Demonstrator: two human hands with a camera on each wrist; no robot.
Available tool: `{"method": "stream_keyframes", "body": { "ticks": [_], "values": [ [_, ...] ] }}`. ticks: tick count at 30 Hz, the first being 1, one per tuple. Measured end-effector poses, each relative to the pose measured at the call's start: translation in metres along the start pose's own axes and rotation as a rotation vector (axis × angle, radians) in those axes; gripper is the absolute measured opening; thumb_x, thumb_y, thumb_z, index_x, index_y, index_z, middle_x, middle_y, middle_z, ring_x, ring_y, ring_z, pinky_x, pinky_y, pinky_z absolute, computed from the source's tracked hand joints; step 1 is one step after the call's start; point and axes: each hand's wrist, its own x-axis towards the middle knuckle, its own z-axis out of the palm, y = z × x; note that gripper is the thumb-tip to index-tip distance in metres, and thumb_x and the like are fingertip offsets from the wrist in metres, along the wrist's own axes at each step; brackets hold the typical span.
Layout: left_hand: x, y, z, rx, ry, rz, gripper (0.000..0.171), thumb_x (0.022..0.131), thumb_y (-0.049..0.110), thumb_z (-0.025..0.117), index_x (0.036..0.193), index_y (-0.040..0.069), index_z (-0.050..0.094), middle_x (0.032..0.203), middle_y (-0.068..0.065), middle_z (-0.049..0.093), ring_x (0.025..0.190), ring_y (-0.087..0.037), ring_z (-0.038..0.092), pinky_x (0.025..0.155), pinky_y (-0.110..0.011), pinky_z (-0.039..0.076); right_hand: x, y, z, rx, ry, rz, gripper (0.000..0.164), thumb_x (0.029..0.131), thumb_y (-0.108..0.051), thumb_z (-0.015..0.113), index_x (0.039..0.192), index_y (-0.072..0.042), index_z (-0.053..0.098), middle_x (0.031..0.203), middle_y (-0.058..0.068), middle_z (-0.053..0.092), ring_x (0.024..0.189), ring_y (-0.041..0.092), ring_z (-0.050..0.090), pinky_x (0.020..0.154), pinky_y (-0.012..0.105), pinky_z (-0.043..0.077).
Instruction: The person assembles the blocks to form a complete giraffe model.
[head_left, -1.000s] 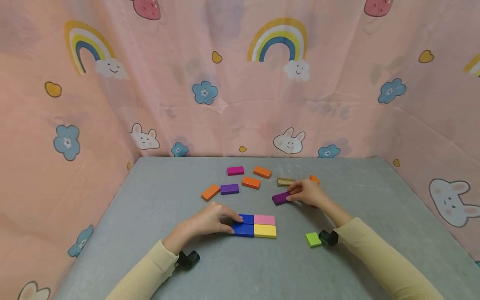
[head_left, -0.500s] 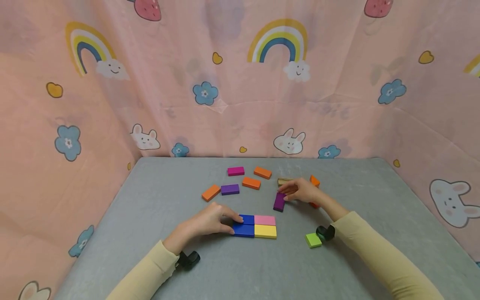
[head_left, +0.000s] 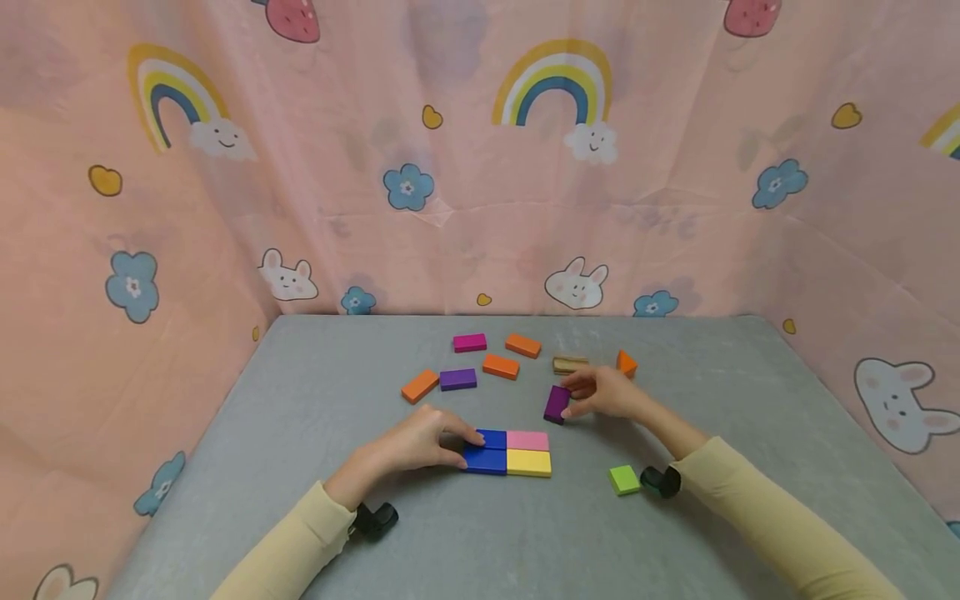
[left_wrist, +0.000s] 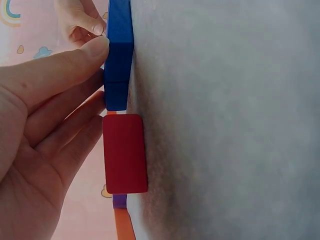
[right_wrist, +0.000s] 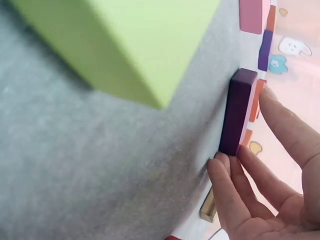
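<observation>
My left hand (head_left: 420,442) rests at the left end of two blue blocks lying together, the near blue block (head_left: 485,461) and the far one (head_left: 492,439); its thumb and index fingertips touch them. A pink block (head_left: 527,441) and a yellow block (head_left: 528,463) adjoin them on the right. In the left wrist view a red block (left_wrist: 125,154) stands beside the fingers, hidden from the head view. My right hand (head_left: 607,392) is at the right side of a dark purple block (head_left: 557,404), thumb and fingers spread, fingertips at its edge in the right wrist view.
Behind the hands lie a violet block (head_left: 458,379), a magenta block (head_left: 469,342) and several orange blocks (head_left: 501,366). A wooden-coloured block (head_left: 570,364) and an orange triangular block (head_left: 626,364) are behind the right hand. A lime-green block (head_left: 624,480) lies near the right wrist camera (head_left: 660,481).
The dark purple block has turned from lying mostly left to right to pointing front to back. My right hand has shifted slightly, its fingers spreading. The left hand stays in place.
</observation>
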Motion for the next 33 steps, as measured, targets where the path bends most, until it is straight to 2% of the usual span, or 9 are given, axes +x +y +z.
{"method": "stream_keyframes", "body": {
  "ticks": [12, 19, 33],
  "values": [
    [-0.0004, -0.0008, 0.0007, -0.006, -0.002, -0.01, 0.034, 0.082, 0.022, 0.075, 0.116, 0.02, 0.07, 0.116, 0.007, 0.068, 0.111, -0.005, 0.06, 0.095, -0.026, 0.048, 0.0032, -0.0062, 0.0024, -0.08, -0.029, -0.033, 0.06, 0.069, -0.027, 0.085, 0.119, -0.002, 0.063, 0.116, 0.016, 0.064, 0.103, 0.029, 0.062, 0.092, 0.044, 0.051],
    [-0.0008, 0.0002, 0.0002, -0.007, 0.002, -0.006, 0.034, 0.082, 0.021, 0.075, 0.115, 0.02, 0.07, 0.116, 0.006, 0.068, 0.112, -0.006, 0.06, 0.095, -0.026, 0.048, 0.0032, -0.0074, 0.0043, -0.128, -0.011, -0.043, 0.06, 0.068, -0.026, 0.086, 0.118, -0.002, 0.065, 0.114, 0.014, 0.065, 0.101, 0.026, 0.064, 0.089, 0.041, 0.052],
    [-0.0009, 0.0016, 0.0, -0.01, -0.004, -0.026, 0.034, 0.082, 0.022, 0.075, 0.115, 0.021, 0.07, 0.116, 0.007, 0.068, 0.111, -0.006, 0.06, 0.095, -0.027, 0.048, 0.0032, -0.007, 0.0055, -0.251, 0.035, -0.118, 0.059, 0.067, -0.03, 0.086, 0.114, 0.0, 0.066, 0.102, 0.009, 0.069, 0.088, 0.019, 0.064, 0.08, 0.035, 0.055]
  ]
}}
